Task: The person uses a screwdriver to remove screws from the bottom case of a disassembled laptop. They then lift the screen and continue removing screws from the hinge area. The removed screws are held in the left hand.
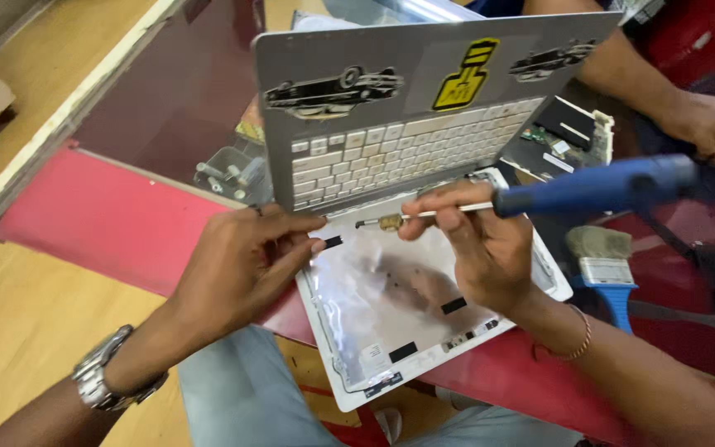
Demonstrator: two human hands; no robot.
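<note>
A white laptop lies opened up on a red table edge, its empty lid shell (pixel 391 290) lying flat toward me and its keyboard half (pixel 407 149) standing up, mirrored in a grey panel with stickers. My left hand (pixel 246 261) presses on the left rim of the shell near the hinge. My right hand (pixel 477 244) grips a blue-handled screwdriver (pixel 597 186) whose tip rests at the brass hinge (pixel 389 221).
A brush with a blue handle (pixel 606 269) lies right of the laptop. A circuit board part (pixel 568 132) sits behind it. Another person's hand (pixel 709 124) rests at the upper right. Small metal bits (pixel 225 174) lie in a clear tray behind the shell.
</note>
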